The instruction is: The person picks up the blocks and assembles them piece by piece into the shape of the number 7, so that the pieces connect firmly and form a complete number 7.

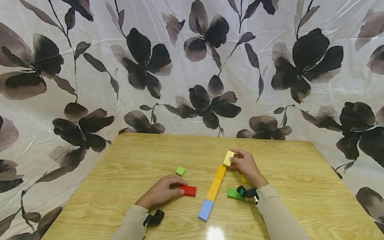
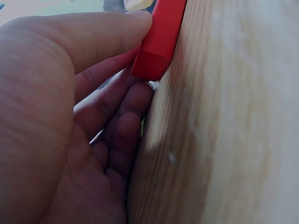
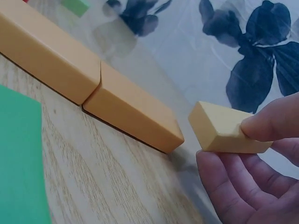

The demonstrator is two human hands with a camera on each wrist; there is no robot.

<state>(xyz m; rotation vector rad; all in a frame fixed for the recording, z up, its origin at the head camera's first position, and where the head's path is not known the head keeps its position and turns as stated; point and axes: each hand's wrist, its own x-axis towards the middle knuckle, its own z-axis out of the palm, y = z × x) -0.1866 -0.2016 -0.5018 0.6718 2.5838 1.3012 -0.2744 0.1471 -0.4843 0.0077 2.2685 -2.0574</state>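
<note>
Between thumb and fingers, my right hand (image 1: 246, 166) pinches a pale yellow block (image 3: 229, 128), held just off the far end of a row of blocks. That row runs end to end: a blue block (image 1: 206, 210) nearest me, then a longer orange block (image 1: 214, 189), then a shorter orange block (image 3: 133, 112). In the right wrist view a small gap separates the pale block from the row. To the left of the row, my left hand (image 1: 164, 190) grips the left end of a red block (image 1: 189, 191), which lies on the table.
A small light green block (image 1: 180, 171) lies beyond the left hand. Under the right wrist sits a green block (image 1: 235, 194), with a yellow block (image 1: 244, 179) partly hidden behind that hand. A floral cloth (image 1: 192, 66) hangs behind the wooden table (image 1: 135, 150).
</note>
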